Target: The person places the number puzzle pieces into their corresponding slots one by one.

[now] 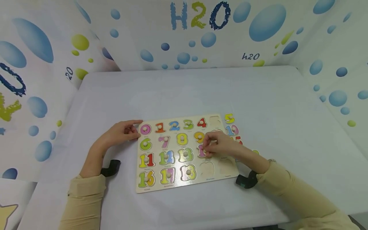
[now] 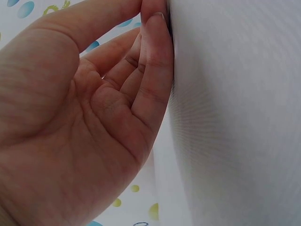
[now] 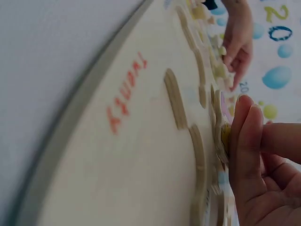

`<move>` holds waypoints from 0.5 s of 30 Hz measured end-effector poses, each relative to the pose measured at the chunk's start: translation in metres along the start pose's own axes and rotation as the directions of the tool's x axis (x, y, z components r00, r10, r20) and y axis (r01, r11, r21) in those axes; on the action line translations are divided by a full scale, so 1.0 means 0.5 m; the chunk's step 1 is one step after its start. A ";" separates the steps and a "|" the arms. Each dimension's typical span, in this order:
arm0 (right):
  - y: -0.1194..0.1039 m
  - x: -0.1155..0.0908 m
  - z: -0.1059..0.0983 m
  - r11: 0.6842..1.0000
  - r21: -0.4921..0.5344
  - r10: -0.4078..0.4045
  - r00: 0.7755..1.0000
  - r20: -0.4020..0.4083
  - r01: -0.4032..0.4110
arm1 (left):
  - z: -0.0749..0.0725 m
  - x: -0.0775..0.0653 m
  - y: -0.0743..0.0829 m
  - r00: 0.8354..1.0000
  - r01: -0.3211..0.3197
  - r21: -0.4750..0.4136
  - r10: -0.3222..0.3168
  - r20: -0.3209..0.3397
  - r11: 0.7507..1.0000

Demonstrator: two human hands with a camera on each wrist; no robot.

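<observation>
The wooden number puzzle board [image 1: 178,159] lies flat on the table. At its left edge, near the purple 0 piece [image 1: 145,129], my left hand [image 1: 119,133] touches the board with extended index finger and thumb; its other fingers are bent. My right hand [image 1: 220,145] pinches a number piece [image 1: 201,150] with a pink 1 over the third row, right of the 13 piece [image 1: 186,155]. In the right wrist view pink and yellow show on that piece [image 3: 219,125]; its second digit hides behind the fingers. Whether it sits fully in its recess I cannot tell.
Right of the board lie a yellow 5 piece [image 1: 229,118], a 10 piece [image 1: 232,129] and a partly covered piece with a red 5 [image 1: 238,139]. Bare recesses show at the top right and bottom right. A white cloth [image 1: 184,92] covers the table.
</observation>
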State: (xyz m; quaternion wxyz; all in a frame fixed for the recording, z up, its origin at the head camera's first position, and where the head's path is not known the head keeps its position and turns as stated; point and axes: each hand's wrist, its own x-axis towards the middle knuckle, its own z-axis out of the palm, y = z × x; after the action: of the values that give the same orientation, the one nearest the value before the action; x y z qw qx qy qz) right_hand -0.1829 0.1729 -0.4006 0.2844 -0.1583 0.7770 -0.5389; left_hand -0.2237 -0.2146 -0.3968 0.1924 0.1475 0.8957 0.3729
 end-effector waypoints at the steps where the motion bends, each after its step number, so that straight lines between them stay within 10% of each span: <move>1: 0.000 0.003 0.005 1.000 0.004 0.009 1.000 0.008 -0.009 | 0.001 0.000 0.000 1.000 0.000 0.002 0.000 -0.002 1.000; 15: -0.008 0.002 0.014 0.988 -0.144 -0.034 0.995 0.091 0.047 | 0.002 0.000 0.003 1.000 -0.003 0.006 0.003 -0.005 1.000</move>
State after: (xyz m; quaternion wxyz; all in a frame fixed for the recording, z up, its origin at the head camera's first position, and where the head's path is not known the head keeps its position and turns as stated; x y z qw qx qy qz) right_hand -0.1796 0.1654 -0.3988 0.2949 -0.2180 0.7978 -0.4786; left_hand -0.2232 -0.2128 -0.3964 0.1889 0.1484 0.8971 0.3709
